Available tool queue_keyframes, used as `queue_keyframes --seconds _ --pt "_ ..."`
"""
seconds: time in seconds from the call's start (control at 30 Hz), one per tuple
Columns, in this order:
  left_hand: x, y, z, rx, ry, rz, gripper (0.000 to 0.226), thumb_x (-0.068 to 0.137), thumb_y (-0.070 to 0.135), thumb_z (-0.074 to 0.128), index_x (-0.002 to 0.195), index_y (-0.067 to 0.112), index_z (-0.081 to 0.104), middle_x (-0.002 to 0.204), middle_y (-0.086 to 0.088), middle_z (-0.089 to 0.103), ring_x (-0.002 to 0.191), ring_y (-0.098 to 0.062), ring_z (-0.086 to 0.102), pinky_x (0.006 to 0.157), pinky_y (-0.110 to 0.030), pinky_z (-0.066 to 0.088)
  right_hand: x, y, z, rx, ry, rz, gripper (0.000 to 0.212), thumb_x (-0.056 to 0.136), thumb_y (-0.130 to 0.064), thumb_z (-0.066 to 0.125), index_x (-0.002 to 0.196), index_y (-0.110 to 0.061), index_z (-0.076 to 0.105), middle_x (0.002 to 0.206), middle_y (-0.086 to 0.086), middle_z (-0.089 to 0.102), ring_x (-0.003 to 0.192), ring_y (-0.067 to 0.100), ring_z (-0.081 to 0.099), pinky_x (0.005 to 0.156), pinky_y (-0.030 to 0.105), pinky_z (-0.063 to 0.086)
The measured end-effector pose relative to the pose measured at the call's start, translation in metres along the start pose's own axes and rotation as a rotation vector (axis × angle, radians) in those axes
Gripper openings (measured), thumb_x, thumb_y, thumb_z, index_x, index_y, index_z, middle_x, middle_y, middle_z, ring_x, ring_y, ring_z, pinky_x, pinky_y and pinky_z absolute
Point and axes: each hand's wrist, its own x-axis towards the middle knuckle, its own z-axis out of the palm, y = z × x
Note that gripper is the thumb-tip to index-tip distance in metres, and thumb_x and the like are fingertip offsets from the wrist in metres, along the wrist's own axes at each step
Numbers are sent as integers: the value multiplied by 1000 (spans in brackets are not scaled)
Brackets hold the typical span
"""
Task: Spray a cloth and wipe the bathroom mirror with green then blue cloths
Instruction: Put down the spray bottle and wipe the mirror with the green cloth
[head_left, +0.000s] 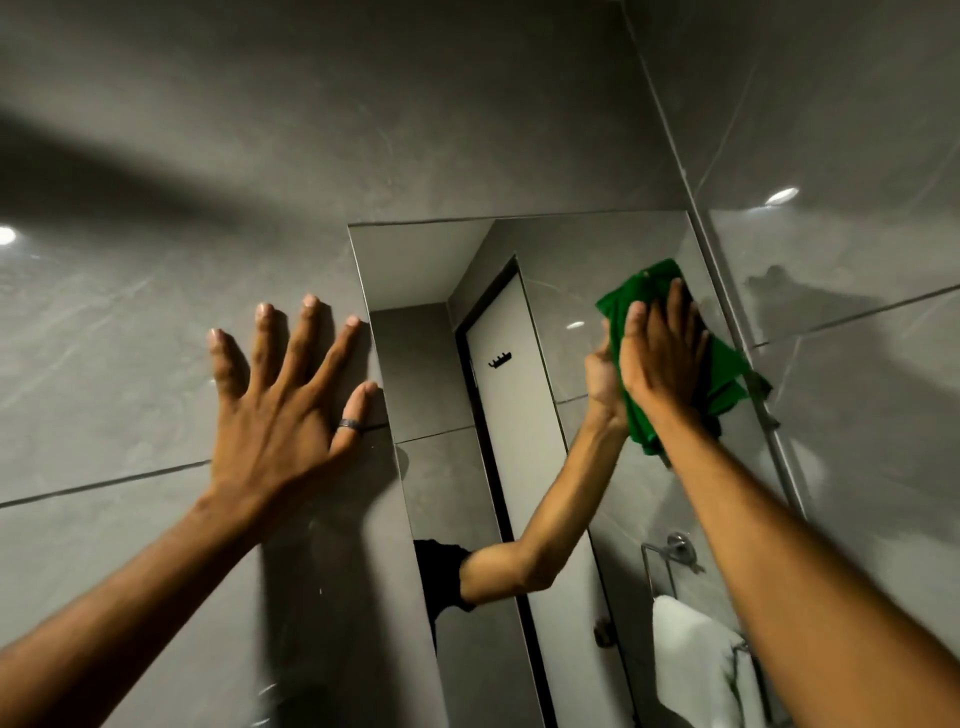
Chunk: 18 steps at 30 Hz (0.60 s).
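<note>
A tall frameless mirror (426, 270) hangs on the grey tiled wall, its top edge in the middle of the view. My right hand (660, 353) presses a bunched green cloth (727, 374) flat against the mirror's upper right part, near its right edge. The palm covers most of the cloth. My left hand (280, 405) lies flat on the wall tile just left of the mirror, fingers spread, a dark ring on the thumb. It holds nothing. No blue cloth and no spray bottle show in view.
The mirror reflects my arm, a pale door with a black hook rack (500, 359), a chrome towel ring (675, 551) and a white towel (691, 670). The grey side wall (857, 312) meets the mirror wall in a corner just right of the mirror.
</note>
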Motion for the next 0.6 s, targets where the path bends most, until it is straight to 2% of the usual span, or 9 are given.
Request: queue_keyframes --seconds 0.17,0.3,0.37,0.47,0.6 --pt "-1 0 -7 -30 -43 -7 73 99 64 12 165 36 -2 175 -5 -13 161 -32 -16 128 -62 -6 -43 -87 15 -23 -20 -146 56 103 -48 16 157 -33 23 170 -1 10 157 27 11 126 52 5" --pt "5 -9 -11 -120 -8 -57 71 100 55 12 166 30 3 175 -4 -7 162 -26 -10 132 -52 -1 -93 -153 31 -14 -69 -307 55 103 -50 19 157 -41 12 170 -2 2 157 27 2 126 56 3" --pt "8 -12 -12 -146 16 -89 70 101 54 12 166 29 5 175 -4 -6 161 -24 -10 133 -49 -1 -114 -183 39 3 -100 -418 55 103 -53 14 157 -43 9 170 -2 1 157 29 -2 125 58 0" --pt "8 -9 -12 -140 38 -86 69 101 52 14 166 28 7 175 -4 -2 162 -25 -9 132 -52 -3 -123 -215 46 16 -132 -500 58 100 -55 6 157 -43 10 170 0 3 157 32 -1 123 61 -2" --pt "10 -9 -8 -89 28 -103 70 100 55 10 165 30 3 175 -4 -4 161 -28 -12 131 -56 -5 -94 -226 48 6 -108 -602 56 101 -57 10 155 -45 14 170 -2 6 157 30 3 124 60 0"
